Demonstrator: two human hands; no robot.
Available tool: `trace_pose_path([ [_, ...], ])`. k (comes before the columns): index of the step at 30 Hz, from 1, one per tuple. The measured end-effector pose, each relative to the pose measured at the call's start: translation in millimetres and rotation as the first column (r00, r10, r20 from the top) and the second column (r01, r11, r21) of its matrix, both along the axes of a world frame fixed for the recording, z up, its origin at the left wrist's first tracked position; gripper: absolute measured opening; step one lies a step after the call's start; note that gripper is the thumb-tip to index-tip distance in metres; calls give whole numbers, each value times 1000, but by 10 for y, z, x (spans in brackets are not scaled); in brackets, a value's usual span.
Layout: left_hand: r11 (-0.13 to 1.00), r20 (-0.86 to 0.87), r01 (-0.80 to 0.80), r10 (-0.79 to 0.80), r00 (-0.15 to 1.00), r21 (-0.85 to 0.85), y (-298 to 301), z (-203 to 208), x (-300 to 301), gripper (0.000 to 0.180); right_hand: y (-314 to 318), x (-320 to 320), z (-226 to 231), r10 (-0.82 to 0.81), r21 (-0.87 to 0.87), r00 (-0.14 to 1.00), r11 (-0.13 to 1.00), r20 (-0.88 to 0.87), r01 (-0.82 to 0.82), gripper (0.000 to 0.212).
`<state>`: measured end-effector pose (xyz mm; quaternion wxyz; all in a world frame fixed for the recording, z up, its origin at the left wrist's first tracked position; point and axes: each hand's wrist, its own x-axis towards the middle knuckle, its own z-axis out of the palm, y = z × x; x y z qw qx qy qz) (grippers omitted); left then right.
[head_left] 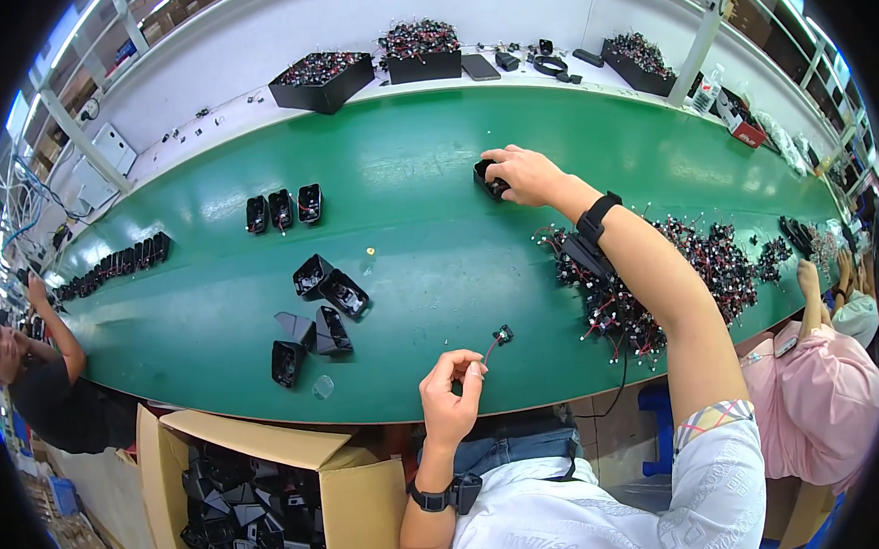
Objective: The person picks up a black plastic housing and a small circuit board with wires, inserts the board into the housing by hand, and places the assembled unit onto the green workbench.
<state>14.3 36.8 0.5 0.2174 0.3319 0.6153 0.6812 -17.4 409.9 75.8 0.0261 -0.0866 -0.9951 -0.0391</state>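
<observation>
My left hand (451, 397) is closed in a pinch near the table's front edge. Between its fingertips are the thin red and dark wires of a small black wired part (504, 334), whose head sticks out to the right. Farther out, my right hand (525, 176) grips a black plastic housing (480, 177) standing on the green table (429, 265); its fingers reach over the rim and partly hide the inside. Beneath my right forearm spreads a large heap of similar wired parts (714, 272). Several loose black housings (345, 293) lie left of centre.
Three housings (280, 210) stand in a row at the far left, with a longer row (115, 264) beyond. Black bins (321, 83) of wired parts line the back shelf. A cardboard box (362, 513) of housings stands below the front edge. Co-workers sit at both ends.
</observation>
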Motion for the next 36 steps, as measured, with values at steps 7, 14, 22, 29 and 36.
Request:
trace_pose_path([
  [7, 1000, -14, -3, 3, 1000, -9, -19, 17, 1, 9, -54, -38, -21, 29, 55, 999, 998, 45, -31, 23],
  [14, 1000, -29, 0, 0, 1000, 8, 7, 4, 12, 9, 72, -33, 62, 109, -28, 993, 994, 49, -108, 25],
  [22, 986, 196, -78, 48, 979, 148, -30, 141, -28, 13, -1109, 841, 651, -240, -958, 946, -136, -216, -253, 45],
  [29, 929, -388, -128, 267, 882, 348, 153, 827, -100, 59, -2048, 1526, 324, -356, -730, 915, -573, -187, -372, 48],
  [36, 955, -428, -74, 197, 882, 289, 174, 856, 18, 77, -2233, 1547, 173, -329, -692, 930, -635, -162, -345, 47],
])
